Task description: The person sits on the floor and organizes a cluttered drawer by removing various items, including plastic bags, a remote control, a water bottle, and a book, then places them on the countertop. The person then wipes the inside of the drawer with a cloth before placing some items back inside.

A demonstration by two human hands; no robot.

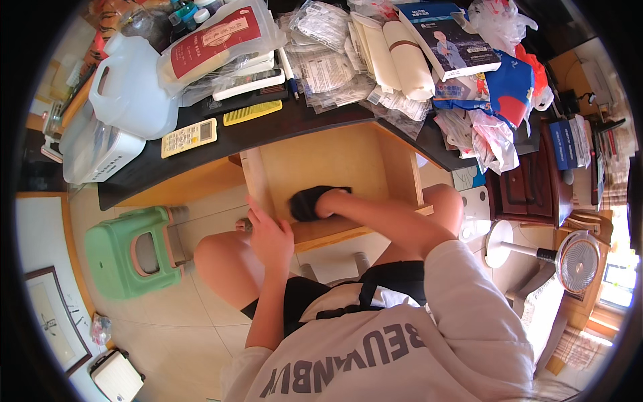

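Observation:
A light wooden drawer (321, 161) is pulled out from under the dark desktop (301, 123), over my lap. Its visible floor is bare apart from a black cloth (304, 203) near the front. My right hand (326, 202) has the cloth around it, pressed low inside the drawer. The fingers are hidden by the cloth, which looks blurred. At the drawer's front left corner is my left hand (271, 241), its fingers against the left side and the thumb spread toward the front panel.
Along the desk lie a remote control (189, 138), a yellow comb (252, 112), a plastic jug (135, 90), packets (326, 70) and a box (447, 40). A green stool (125, 256) stands left on the tiles; a fan (577, 261) stands right. My knees flank the drawer.

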